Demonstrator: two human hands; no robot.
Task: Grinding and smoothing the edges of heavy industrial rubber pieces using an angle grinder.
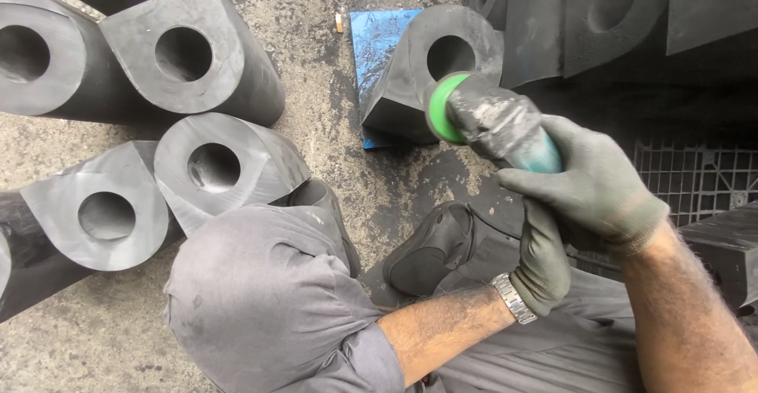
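Observation:
My right hand [592,180], in a grey-green glove, grips the body of a dusty hand-held power tool [497,121] from above. The tool's green disc [440,109] touches the face of a black block with a round hole [426,69], just below the hole. That block stands on a blue sheet [375,38] on the concrete floor. My left hand [543,263], gloved with a metal watch at the wrist, reaches up under the tool's rear, partly hidden behind my right hand.
Several more black holed blocks lie at left [197,54] [229,164] [87,211], and others stand at upper right [600,6]. My grey-trousered knee [260,298] and dark shoe [430,251] are below. A black grid pallet [695,176] is at right. A cigarette butt [339,22] lies nearby.

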